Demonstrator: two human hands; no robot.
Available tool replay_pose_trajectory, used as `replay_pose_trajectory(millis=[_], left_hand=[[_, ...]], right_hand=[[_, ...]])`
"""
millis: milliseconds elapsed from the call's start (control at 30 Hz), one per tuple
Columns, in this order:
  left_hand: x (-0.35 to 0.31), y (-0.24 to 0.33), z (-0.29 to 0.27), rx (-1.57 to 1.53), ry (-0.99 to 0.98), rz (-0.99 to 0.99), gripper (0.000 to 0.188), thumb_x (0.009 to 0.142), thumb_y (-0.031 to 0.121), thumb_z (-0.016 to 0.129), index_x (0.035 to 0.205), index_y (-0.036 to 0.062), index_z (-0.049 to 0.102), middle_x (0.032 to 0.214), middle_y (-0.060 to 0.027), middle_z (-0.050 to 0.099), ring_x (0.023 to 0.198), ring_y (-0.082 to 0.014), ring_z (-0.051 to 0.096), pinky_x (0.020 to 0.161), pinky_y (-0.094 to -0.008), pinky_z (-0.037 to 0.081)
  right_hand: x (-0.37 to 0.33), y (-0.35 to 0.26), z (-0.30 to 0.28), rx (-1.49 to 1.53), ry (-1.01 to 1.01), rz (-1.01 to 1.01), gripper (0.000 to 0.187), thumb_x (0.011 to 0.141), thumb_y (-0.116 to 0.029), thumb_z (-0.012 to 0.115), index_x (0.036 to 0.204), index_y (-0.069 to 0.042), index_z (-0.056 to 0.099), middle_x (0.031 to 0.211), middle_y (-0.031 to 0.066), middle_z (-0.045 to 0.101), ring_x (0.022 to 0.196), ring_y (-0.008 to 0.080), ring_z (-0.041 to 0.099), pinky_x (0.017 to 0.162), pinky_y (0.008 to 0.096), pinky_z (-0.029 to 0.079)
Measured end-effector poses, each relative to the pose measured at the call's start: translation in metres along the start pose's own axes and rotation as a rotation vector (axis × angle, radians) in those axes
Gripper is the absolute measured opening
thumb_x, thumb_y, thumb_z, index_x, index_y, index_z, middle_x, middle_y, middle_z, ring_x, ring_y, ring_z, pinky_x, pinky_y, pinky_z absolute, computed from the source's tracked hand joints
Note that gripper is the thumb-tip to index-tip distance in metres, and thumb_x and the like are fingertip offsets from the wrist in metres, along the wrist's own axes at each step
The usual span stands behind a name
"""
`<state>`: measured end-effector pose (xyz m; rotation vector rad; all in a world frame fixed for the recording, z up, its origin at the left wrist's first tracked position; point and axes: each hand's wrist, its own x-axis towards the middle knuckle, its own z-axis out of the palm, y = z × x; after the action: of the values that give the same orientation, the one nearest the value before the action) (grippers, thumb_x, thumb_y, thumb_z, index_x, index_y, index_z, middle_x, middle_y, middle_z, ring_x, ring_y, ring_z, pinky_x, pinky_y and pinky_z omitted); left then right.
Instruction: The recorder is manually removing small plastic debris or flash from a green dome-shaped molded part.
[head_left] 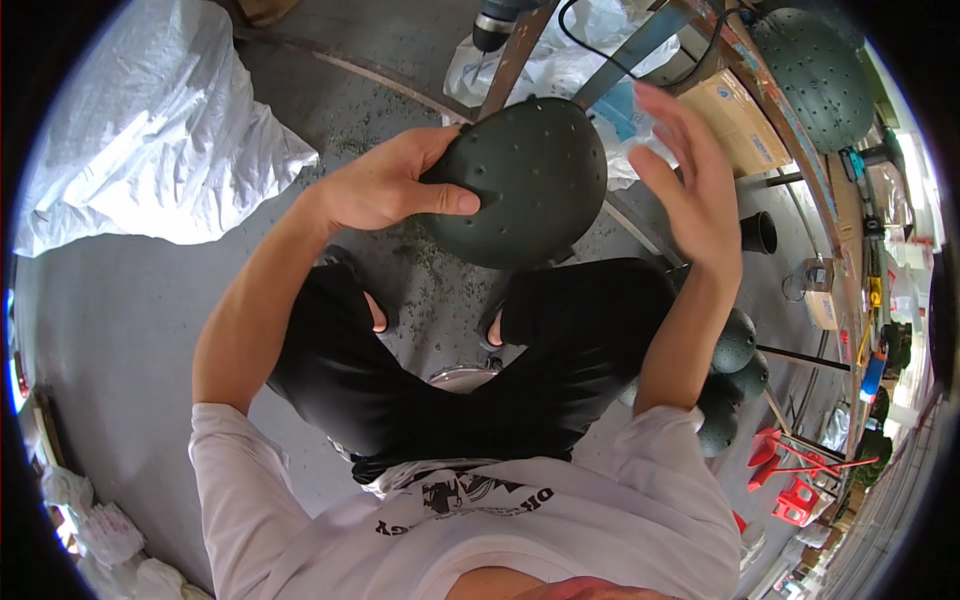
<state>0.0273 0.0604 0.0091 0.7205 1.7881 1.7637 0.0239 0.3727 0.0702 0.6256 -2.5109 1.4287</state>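
A dark green domed shell (530,180), dotted with small holes and a few little studs along its edge, is held up above my knees. My left hand (395,185) grips it from the left, with the thumb lying on the near surface and the fingers behind the rim, partly hidden. To the right of the shell, apart from it, my right hand (690,185) is raised with the fingers spread, slightly blurred and holding nothing. Just beyond the shell, a power drill (494,28) points down beside a metal frame (518,60).
A large white plastic sack (170,130) stands at the far left. Another dotted green shell (815,85) is at the far right, above a cardboard box (738,122). Smaller green domes (735,342) are stacked by my right elbow. Red stools (795,500) stand beyond them. Dark shavings (430,265) litter the floor.
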Motion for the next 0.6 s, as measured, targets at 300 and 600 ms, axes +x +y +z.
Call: replay_pose_trajectory(millis=[300, 600], left_hand=[[0.006, -0.030, -0.031, 0.167, 0.046, -0.139, 0.040, 0.090, 0.025, 0.079, 0.116, -0.0022, 0.066, 0.098, -0.0036, 0.070, 0.090, -0.0107, 0.060, 0.085, -0.0297, 0.048], [0.036, -0.102, -0.075, 0.547, 0.146, -0.378, 0.042, 0.101, 0.041, 0.064, 0.119, 0.0032, 0.062, 0.099, -0.0021, 0.064, 0.094, -0.0114, 0.055, 0.085, -0.0291, 0.042]], right_hand=[[0.071, 0.087, 0.071, 0.208, -0.986, 0.137, 0.039, 0.094, -0.025, 0.073, 0.123, 0.000, 0.066, 0.109, 0.0033, 0.071, 0.100, 0.0127, 0.062, 0.094, 0.0311, 0.046], [0.065, 0.190, 0.132, 0.332, -0.880, 0.380, 0.047, 0.097, -0.037, 0.070, 0.127, -0.001, 0.066, 0.115, 0.0017, 0.070, 0.103, 0.0101, 0.061, 0.097, 0.0264, 0.044]])
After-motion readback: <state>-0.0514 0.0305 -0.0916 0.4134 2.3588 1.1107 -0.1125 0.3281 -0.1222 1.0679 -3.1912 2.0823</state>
